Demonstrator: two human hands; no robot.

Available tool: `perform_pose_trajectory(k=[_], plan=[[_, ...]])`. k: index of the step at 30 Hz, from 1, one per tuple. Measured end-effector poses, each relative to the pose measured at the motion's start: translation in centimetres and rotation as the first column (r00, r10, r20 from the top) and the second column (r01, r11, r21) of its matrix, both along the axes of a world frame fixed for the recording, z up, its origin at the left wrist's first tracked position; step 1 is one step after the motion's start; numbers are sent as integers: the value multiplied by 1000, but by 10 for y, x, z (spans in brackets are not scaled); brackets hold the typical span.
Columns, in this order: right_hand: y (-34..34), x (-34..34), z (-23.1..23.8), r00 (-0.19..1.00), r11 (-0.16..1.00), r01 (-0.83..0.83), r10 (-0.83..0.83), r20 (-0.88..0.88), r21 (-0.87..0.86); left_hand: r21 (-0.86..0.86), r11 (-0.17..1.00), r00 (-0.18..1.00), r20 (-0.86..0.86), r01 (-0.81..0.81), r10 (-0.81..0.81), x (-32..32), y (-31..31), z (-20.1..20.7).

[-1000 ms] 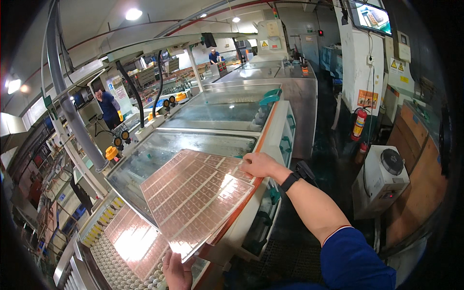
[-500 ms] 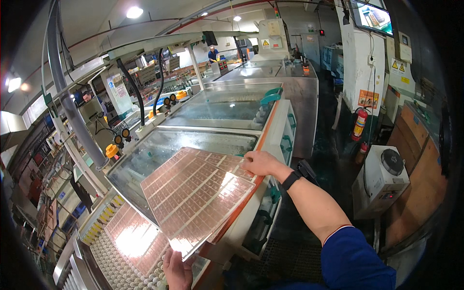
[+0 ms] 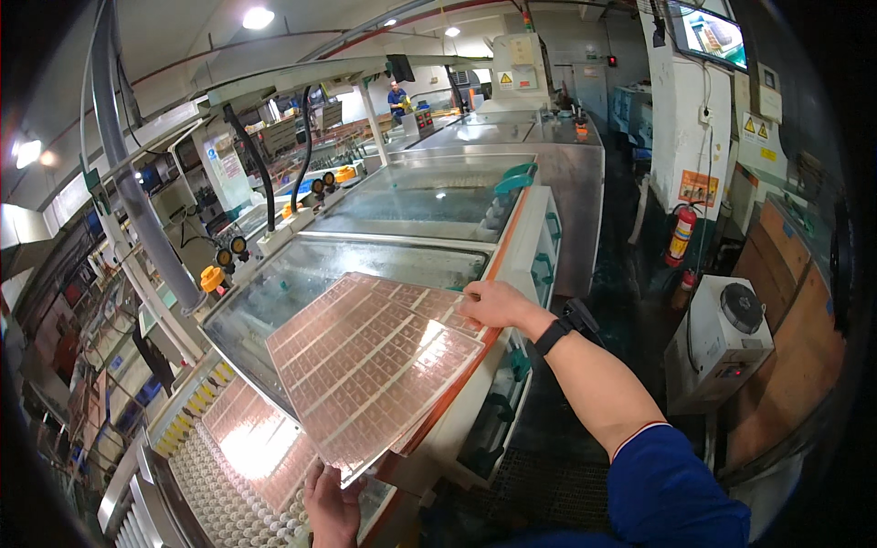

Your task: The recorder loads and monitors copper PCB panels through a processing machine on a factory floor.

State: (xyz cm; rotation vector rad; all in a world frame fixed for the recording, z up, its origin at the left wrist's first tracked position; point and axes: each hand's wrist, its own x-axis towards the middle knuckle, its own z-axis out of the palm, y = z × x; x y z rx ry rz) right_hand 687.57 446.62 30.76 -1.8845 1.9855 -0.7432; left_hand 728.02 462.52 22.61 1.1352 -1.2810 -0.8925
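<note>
A copper-coloured circuit board panel (image 3: 375, 365), marked with a grid of pale lines, lies tilted over the glass lid of the machine. My right hand (image 3: 501, 306) pinches its far right edge, where a second panel appears to lie underneath. At the near corner, my left hand (image 3: 331, 505) is closed on the panel's edge, fingers on top; its thumb is partly hidden. Lower left, another copper panel (image 3: 260, 446) rests flat on the white roller conveyor (image 3: 215, 493), glaring with reflected light.
Glass-lidded tanks (image 3: 411, 201) with teal handles extend ahead along an orange edge strip. On the right stand a white chiller-like unit (image 3: 722, 333) and a red fire extinguisher (image 3: 680, 236). A grey pipe (image 3: 146, 192) rises at left. Far back, a person (image 3: 397, 99) stands among equipment.
The upper panel has shifted slightly, and its far edge lines up more closely with the sheet beneath. Both hands keep their grip, with the left fingers a little farther over the corner.
</note>
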Motion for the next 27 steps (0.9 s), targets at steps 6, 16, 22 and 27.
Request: perform_pose_trajectory(k=[6,16,22,27], plan=[[-1,-1,-1,1000,1000,-3,2,-16,-4,169,935,621,-781,312,-66,12,-21,-8],[-1,1,1,1000,1000,-5,5,1,17,214,944,768,-637,252,-61,9,-26,-9],[3,-2,1,1000,1000,6,-5,19,-21,246,932,687,-727,267,-5,-11,-19,30],[-2,8,2,998,998,-41,43,38,-41,104,981,967,-215,161,-136,23,-31,-24]])
